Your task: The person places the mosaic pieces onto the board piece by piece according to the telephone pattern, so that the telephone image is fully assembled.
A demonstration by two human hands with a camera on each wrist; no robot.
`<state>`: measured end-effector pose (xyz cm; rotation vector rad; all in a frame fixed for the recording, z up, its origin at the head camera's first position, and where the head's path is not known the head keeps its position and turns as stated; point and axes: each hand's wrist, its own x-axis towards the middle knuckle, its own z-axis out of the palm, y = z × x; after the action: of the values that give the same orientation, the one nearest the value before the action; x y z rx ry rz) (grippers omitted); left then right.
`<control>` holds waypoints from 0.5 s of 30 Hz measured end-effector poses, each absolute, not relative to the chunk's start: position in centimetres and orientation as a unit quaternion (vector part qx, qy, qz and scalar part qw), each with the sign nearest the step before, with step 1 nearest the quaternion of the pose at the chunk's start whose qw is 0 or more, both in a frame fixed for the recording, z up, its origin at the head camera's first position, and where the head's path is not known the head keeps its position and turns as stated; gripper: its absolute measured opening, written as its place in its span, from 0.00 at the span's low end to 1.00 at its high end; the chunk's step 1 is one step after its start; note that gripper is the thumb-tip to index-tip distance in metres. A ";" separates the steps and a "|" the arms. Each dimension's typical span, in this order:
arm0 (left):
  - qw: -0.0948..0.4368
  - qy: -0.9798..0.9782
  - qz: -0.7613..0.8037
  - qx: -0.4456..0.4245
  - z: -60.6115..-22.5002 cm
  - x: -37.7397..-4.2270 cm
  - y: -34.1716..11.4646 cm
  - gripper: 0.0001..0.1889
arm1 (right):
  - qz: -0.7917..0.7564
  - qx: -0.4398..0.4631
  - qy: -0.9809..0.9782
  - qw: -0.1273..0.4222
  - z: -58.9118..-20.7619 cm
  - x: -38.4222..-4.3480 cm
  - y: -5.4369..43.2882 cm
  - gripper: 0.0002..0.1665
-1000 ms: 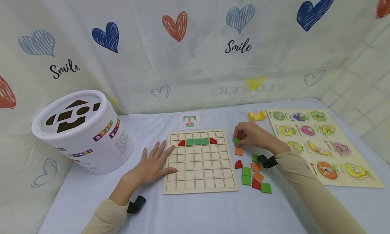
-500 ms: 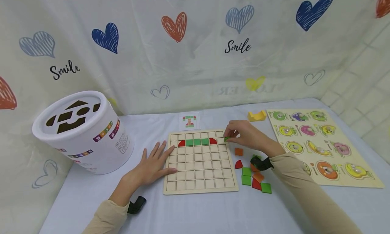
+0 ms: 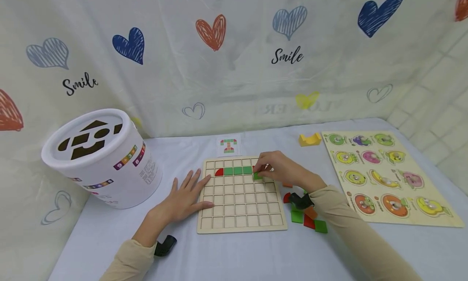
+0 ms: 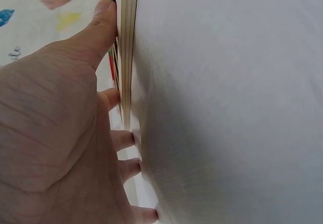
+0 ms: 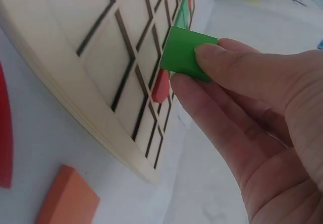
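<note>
My right hand (image 3: 278,167) pinches a green square tile (image 5: 184,52) between thumb and fingers, just over the upper right of the wooden grid board (image 3: 241,222). In that row lie a red quarter-round tile (image 3: 219,172) and several green tiles (image 3: 237,170); another red tile (image 5: 161,86) at the row's right end is mostly hidden by my hand in the head view. My left hand (image 3: 183,199) is spread flat at the board's left side, thumb and forefinger touching its edge. Behind the board lies a small pattern card (image 3: 228,145) showing a red, green and orange figure.
Loose green, red and orange tiles (image 3: 321,226) lie right of the board, partly under my right wrist. A white bucket (image 3: 106,163) with a shape-cut lid stands at left. A fruit puzzle board (image 3: 395,179) lies at right, near a yellow arched block (image 3: 310,139).
My right hand has carried the green tile leftward from the loose pieces to above the board's upper right. My left hand has stayed in place.
</note>
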<state>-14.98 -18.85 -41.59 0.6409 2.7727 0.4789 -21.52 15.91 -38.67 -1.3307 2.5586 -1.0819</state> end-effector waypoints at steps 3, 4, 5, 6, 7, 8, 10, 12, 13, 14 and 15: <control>0.127 0.953 0.164 0.221 -41.6 -15.0 -18.8 0.46 | -0.348 -0.430 0.832 0.040 -39.0 -21.5 15.7 0.09; 0.126 0.953 0.163 0.222 -41.7 -15.0 -18.8 0.46 | -0.347 -0.428 0.834 0.043 -39.0 -21.5 15.7 0.08; 0.126 0.953 0.163 0.221 -41.7 -15.0 -18.9 0.46 | -0.345 -0.425 0.835 0.045 -39.0 -21.5 15.7 0.08; 0.125 0.953 0.163 0.222 -41.7 -15.0 -18.9 0.46 | -0.344 -0.423 0.837 0.048 -39.0 -21.5 15.7 0.08; 0.125 0.953 0.163 0.222 -41.7 -15.0 -18.9 0.46 | -0.343 -0.419 0.839 0.050 -39.0 -21.5 15.7 0.09; 0.124 0.953 0.162 0.222 -41.7 -15.0 -18.9 0.46 | -0.343 -0.418 0.840 0.052 -38.9 -21.5 15.8 0.09; 0.124 0.953 0.162 0.222 -41.7 -15.0 -18.9 0.46 | -0.341 -0.415 0.842 0.054 -38.9 -21.5 15.8 0.09; 0.124 0.953 0.162 0.223 -41.6 -15.0 -18.9 0.46 | -0.339 -0.413 0.843 0.057 -38.9 -21.5 15.9 0.09; 0.124 0.953 0.161 0.224 -41.6 -14.9 -18.9 0.46 | -0.338 -0.412 0.844 0.058 -38.9 -21.5 15.9 0.09; 0.123 0.953 0.161 0.224 -41.6 -14.9 -18.9 0.46 | -0.339 -0.411 0.844 0.060 -38.9 -21.6 15.9 0.09; 0.123 0.953 0.161 0.225 -41.7 -14.9 -18.9 0.46 | -0.338 -0.408 0.846 0.061 -38.9 -21.6 15.9 0.09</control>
<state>-14.94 -18.89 -41.65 0.6558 2.7796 0.4691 -21.56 15.94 -38.89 -1.2343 2.5584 -1.0228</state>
